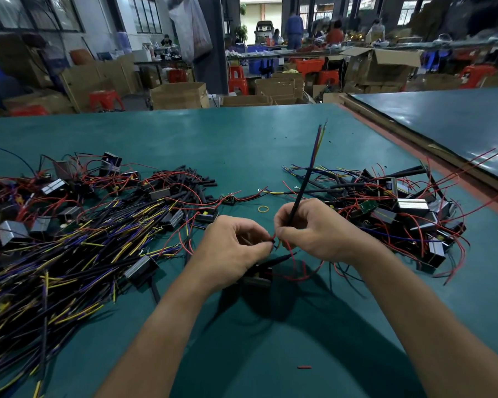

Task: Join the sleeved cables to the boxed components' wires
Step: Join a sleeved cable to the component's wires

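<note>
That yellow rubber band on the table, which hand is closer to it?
Right. The right hand is just below the yellow rubber band, holding a black sleeved cable; the left hand is lower and further left.

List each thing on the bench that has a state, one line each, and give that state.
Left hand: fingers pinched on a red wire end.
Right hand: closed round a black cable, which stands up tilted.
Cable: far end bare, coloured wires splayed.
Boxed component: lying below the hands, wires attached.
Left pile: loose, tangled cables and boxes.
Right pile: tangled boxes and wires.
Rubber band: lying flat, apart.
</note>
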`<move>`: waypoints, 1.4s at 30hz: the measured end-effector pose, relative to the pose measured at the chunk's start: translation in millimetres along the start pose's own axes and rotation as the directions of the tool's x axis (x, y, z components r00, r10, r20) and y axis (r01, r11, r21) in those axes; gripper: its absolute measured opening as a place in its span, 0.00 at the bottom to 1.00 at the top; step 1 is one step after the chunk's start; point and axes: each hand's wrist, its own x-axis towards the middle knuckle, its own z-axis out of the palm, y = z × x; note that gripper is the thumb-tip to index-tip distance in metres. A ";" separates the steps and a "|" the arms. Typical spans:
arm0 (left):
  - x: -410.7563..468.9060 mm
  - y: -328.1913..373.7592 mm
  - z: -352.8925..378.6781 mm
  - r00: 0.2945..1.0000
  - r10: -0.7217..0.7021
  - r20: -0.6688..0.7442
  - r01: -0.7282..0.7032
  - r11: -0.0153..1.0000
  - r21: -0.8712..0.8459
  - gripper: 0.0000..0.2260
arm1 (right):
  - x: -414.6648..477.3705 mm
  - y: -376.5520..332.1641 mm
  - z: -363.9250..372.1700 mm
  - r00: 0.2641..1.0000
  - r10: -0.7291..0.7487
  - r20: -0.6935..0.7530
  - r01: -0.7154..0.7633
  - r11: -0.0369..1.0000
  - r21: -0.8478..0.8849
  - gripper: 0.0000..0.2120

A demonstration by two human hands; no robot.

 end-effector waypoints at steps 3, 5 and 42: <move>0.2 0.5 2.1 1.000 0.009 -0.002 -0.009 0.998 -0.061 0.05 | -0.2 0.7 -2.8 1.000 0.008 0.004 -0.008 1.000 0.029 0.07; 0.0 0.7 3.7 1.000 0.010 -0.008 -0.011 0.994 -0.107 0.04 | -0.2 2.3 -2.0 1.000 0.012 -0.002 -0.012 0.999 0.051 0.07; -1.2 9.8 3.6 0.971 -0.211 0.112 0.238 0.895 -0.378 0.09 | -3.6 -4.3 -5.3 1.000 -0.023 -0.013 0.024 0.989 0.143 0.05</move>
